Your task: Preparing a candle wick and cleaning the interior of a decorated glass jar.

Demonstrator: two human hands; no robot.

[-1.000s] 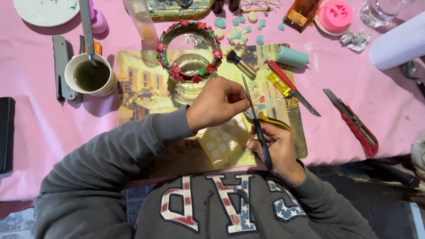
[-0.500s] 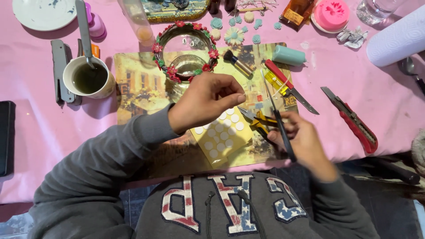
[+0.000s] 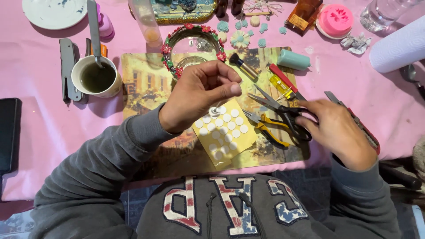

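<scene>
Pink cloth [image 3: 40, 128] covers the table, with a cup [image 3: 96, 79] at upper left. At centre, the left hand [image 3: 199, 95] pinches a small white piece, too small to identify, above a yellow sheet [image 3: 226, 132] dotted with white discs. Right of it, the right hand [image 3: 338, 132] grips black scissors [image 3: 283, 110], blades apart.

Home craft table: pink cloth [image 3: 40, 132], scissors [image 3: 283, 113], silicone mould [image 3: 335, 20]

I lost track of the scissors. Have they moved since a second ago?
Yes. The black scissors went from upright near the chest to lying by the yellow pliers, under the right hand.
</scene>
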